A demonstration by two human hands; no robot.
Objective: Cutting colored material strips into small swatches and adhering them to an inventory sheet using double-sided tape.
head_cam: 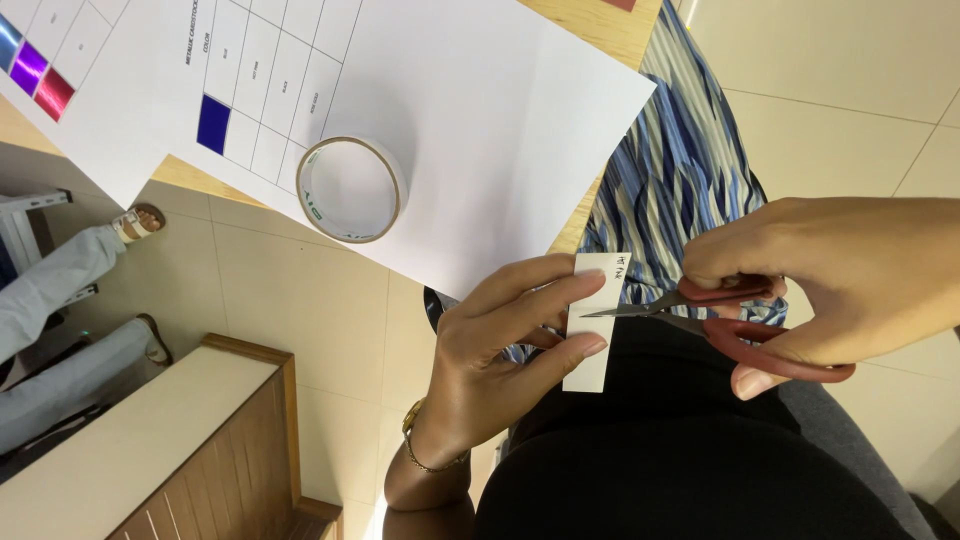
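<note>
Pinching white paper strip (594, 325) in left hand (495, 345) | right hand (830, 275) gripping red-handled scissors (720, 315), blades at strip

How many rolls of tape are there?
1. The tape roll lies on the white sheet on the table, above the left hand. More may be hidden out of view.

Single view, head-worn camera. Looks steeply down past the wearer's chest onto the lap, close to both hands: left hand (500, 345) and right hand (830, 275) fill the lower right half of frame. Frame is rolled, so the tabletop (600, 25) edge runs diagonally across the top. Tiled floor (290, 290) lies far below. No second view to overlap.
</note>
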